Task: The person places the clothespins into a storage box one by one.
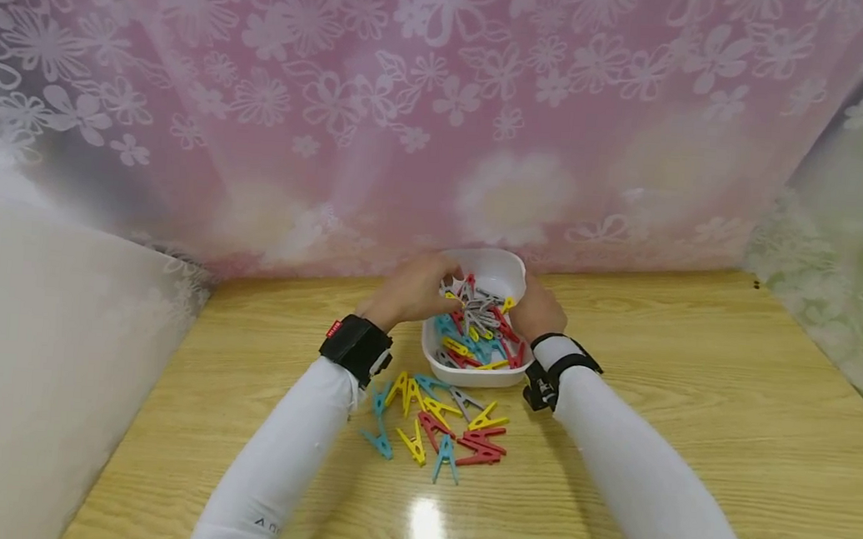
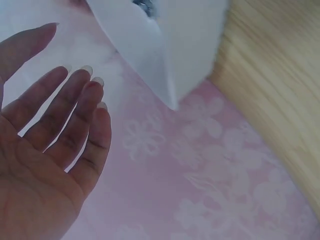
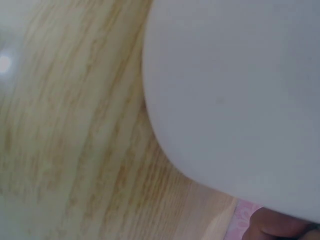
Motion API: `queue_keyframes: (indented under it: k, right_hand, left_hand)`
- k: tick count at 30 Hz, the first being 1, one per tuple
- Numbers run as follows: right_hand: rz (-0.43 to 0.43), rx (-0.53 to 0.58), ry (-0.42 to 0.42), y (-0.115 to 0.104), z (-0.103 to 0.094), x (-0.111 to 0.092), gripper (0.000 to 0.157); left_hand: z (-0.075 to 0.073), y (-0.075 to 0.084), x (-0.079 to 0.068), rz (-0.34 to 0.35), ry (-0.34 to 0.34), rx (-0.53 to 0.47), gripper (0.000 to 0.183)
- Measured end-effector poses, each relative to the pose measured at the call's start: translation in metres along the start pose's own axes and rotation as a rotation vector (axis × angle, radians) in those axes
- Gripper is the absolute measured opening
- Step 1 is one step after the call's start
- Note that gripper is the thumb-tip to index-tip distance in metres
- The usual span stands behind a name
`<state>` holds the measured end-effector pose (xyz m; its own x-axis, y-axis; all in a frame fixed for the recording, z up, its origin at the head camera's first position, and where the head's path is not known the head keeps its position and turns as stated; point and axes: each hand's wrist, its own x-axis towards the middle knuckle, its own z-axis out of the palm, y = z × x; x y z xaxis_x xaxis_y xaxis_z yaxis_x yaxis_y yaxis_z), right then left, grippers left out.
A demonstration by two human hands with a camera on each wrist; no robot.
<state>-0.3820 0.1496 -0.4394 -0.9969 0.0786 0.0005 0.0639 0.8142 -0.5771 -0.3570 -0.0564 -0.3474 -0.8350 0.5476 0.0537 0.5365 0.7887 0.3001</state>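
A white plastic box point(image 1: 478, 380) stands on the table, tilted in the left wrist view. Clothespins in red, yellow, blue and grey fill much of it, the grey clothespins point(image 1: 481, 316) uppermost. My left hand point(image 1: 417, 289) is at the box's left side, fingers reaching over the rim; the left wrist view shows its palm bare, fingers loosely bent and apart from the box. My right hand point(image 1: 539, 312) grips the right wall at the rim. Most of its fingers are hidden; part of the hand point(image 3: 275, 224) shows under the box wall in the right wrist view.
Several loose clothespins lie in front of the box, among them a yellow clothespin point(image 1: 415, 447), a red clothespin point(image 1: 482, 453) and a blue clothespin point(image 1: 446, 448). The wooden table point(image 1: 665, 361) meets a pink flowered curtain point(image 1: 378, 174) right behind the box.
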Motion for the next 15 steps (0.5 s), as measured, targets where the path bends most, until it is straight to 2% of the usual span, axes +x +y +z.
queue_keyframes:
  k: [8, 10, 15]
  right_hand:
    - [-0.024, 0.01, 0.004, 0.003, 0.003, 0.002, 0.053]
    - [-0.031, 0.016, 0.006, 0.004, 0.004, 0.003, 0.052]
    - [-0.033, 0.028, 0.003, 0.004, 0.005, 0.002, 0.052]
  left_hand:
    - [0.004, -0.041, -0.033, -0.021, 0.017, -0.067, 0.029]
    - [0.005, -0.051, -0.044, -0.045, 0.018, -0.064, 0.028]
    - [0.009, -0.077, -0.077, -0.138, -0.029, -0.03, 0.027]
